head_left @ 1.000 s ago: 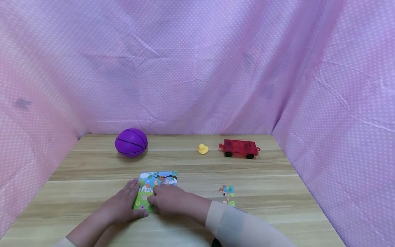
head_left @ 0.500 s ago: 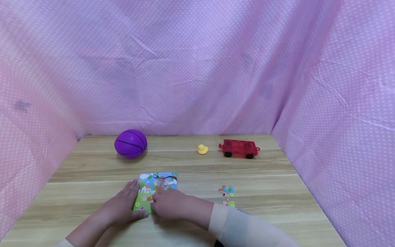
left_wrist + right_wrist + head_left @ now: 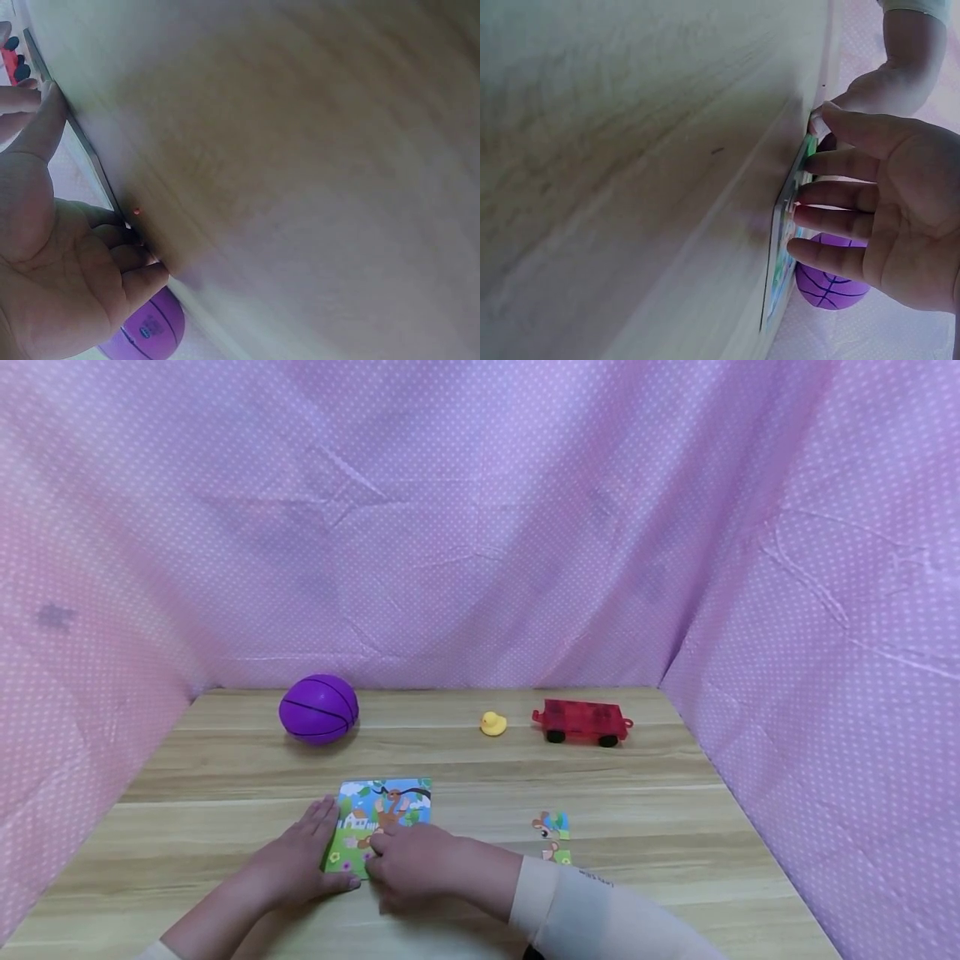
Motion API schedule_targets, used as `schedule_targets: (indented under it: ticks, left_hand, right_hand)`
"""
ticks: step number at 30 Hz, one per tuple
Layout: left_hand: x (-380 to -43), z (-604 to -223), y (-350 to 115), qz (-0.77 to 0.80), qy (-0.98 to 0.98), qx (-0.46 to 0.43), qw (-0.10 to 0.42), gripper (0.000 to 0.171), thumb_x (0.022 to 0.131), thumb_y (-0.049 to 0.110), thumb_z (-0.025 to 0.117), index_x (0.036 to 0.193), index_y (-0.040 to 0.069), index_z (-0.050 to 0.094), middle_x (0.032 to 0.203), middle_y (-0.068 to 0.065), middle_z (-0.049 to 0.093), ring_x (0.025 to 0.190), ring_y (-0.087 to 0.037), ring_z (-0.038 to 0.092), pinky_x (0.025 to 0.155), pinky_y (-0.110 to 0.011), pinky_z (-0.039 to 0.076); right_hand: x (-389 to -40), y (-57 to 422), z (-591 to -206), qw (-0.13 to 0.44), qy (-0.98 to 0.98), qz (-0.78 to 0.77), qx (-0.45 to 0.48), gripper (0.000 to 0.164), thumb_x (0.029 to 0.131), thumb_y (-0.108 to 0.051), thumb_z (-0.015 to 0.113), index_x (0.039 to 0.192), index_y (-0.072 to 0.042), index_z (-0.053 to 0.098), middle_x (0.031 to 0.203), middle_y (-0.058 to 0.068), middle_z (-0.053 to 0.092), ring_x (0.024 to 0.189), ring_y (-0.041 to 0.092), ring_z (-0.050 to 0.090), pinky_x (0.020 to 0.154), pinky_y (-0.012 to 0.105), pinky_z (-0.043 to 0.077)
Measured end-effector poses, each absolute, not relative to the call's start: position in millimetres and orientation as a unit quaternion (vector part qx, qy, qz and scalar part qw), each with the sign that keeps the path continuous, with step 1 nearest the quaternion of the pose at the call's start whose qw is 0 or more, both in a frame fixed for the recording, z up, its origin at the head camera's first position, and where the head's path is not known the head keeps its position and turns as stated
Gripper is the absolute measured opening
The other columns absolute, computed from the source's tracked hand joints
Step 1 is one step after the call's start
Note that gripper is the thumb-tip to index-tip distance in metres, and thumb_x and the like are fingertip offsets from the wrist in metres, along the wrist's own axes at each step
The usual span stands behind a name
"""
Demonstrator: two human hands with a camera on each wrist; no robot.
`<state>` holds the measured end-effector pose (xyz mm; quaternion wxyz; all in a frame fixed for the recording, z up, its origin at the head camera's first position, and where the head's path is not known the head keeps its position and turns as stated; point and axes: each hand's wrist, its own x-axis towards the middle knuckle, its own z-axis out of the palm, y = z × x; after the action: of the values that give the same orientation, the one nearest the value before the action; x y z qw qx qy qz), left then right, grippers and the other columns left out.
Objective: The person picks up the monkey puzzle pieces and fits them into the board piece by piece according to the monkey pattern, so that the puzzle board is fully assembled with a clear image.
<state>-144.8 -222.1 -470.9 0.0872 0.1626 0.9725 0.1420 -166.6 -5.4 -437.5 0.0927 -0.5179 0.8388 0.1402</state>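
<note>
A square picture puzzle (image 3: pixel 366 806) of a monkey, a house and flowers lies flat on the wooden table. My left hand (image 3: pixel 296 860) rests along its left side, fingers straight at the edge and thumb at the near edge. Over the lower right part my right hand (image 3: pixel 416 864) touches the puzzle with its fingertips and hides that corner. In the right wrist view the fingers (image 3: pixel 836 196) reach out fairly straight to the board. Two loose jigsaw pieces (image 3: pixel 555 825) with brown, blue and green print lie to the right, one just below the other.
At the back left is a purple ball (image 3: pixel 318 708) with black lines. A yellow toy duck (image 3: pixel 492 724) stands at the back middle, and a red wheeled toy car base (image 3: pixel 583 721) at the back right. Pink dotted cloth (image 3: pixel 480 568) walls the table's back and sides.
My right hand has slid slightly toward me over the puzzle, uncovering more of the monkey picture. The left hand and the loose pieces have stayed in place.
</note>
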Motion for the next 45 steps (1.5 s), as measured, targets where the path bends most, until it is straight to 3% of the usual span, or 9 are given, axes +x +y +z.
schedule_targets:
  ticks: [5,12,19,25,31,37,41,45]
  left_hand:
    - [-144,-470,-223,0.147,0.972,0.154,0.094,0.12,0.073,0.072,0.068,0.148,-0.013,0.027,0.156,-0.033,0.022,0.143,-0.052,0.021,0.115,-0.063,0.027]
    - [-143,-472,-224,0.151,0.973,0.149,0.09,0.119,0.074,0.071,0.068,0.149,-0.011,0.026,0.157,-0.031,0.021,0.145,-0.05,0.02,0.116,-0.062,0.025]
    - [-145,-472,-222,0.151,0.973,0.15,0.089,0.12,0.074,0.073,0.067,0.15,-0.01,0.026,0.158,-0.029,0.02,0.145,-0.049,0.019,0.116,-0.061,0.024]
    - [-145,-470,-222,0.152,0.973,0.151,0.09,0.12,0.074,0.072,0.067,0.149,-0.011,0.026,0.158,-0.03,0.021,0.145,-0.049,0.02,0.116,-0.061,0.025]
    - [-145,-470,-221,0.157,0.972,0.143,0.102,0.119,0.074,0.071,0.068,0.15,-0.01,0.025,0.158,-0.03,0.019,0.146,-0.049,0.018,0.116,-0.061,0.024]
    - [-143,-469,-221,0.155,0.973,0.14,0.103,0.119,0.074,0.071,0.068,0.15,-0.01,0.026,0.158,-0.029,0.019,0.146,-0.049,0.018,0.116,-0.061,0.024]
    - [-143,-470,-221,0.154,0.973,0.138,0.104,0.119,0.074,0.071,0.068,0.15,-0.01,0.025,0.159,-0.029,0.019,0.146,-0.049,0.017,0.116,-0.062,0.024]
    - [-143,-469,-221,0.155,0.972,0.14,0.107,0.12,0.074,0.072,0.067,0.15,-0.01,0.025,0.158,-0.03,0.018,0.145,-0.049,0.017,0.116,-0.062,0.024]
  right_hand:
    - [-165,2,-437,0.099,0.84,0.117,-0.521,0.038,0.091,-0.058,0.059,0.116,-0.031,0.067,0.119,-0.015,0.058,0.111,0.002,0.054,0.085,0.02,0.051]
    - [-177,25,-434,0.132,0.835,0.034,-0.533,0.045,0.095,-0.054,0.055,0.131,-0.028,0.06,0.15,-0.008,0.044,0.139,0.006,0.039,0.113,0.023,0.037]
    - [-202,75,-413,0.129,0.882,-0.101,-0.443,0.045,0.099,-0.045,0.052,0.137,-0.021,0.057,0.145,-0.004,0.052,0.137,0.014,0.046,0.114,0.034,0.039]
    - [-218,126,-401,0.13,0.925,-0.168,-0.316,0.048,0.096,-0.047,0.058,0.136,-0.021,0.058,0.138,-0.003,0.058,0.127,0.017,0.055,0.107,0.041,0.046]
    - [-224,167,-401,0.133,0.937,-0.203,-0.252,0.043,0.093,-0.032,0.068,0.13,-0.01,0.062,0.128,0.007,0.064,0.114,0.025,0.062,0.098,0.044,0.051]
    - [-225,188,-413,0.146,0.957,-0.155,-0.196,0.029,0.09,-0.028,0.07,0.114,-0.013,0.069,0.112,0.003,0.067,0.1,0.02,0.062,0.092,0.044,0.052]
    - [-225,193,-425,0.166,0.964,-0.113,-0.171,0.015,0.086,-0.025,0.074,0.097,-0.016,0.069,0.095,-0.003,0.063,0.085,0.016,0.058,0.081,0.04,0.053]
    - [-222,196,-433,0.181,0.967,-0.079,-0.165,0.022,0.077,-0.022,0.082,0.086,-0.019,0.062,0.083,-0.003,0.053,0.075,0.017,0.051,0.07,0.036,0.048]
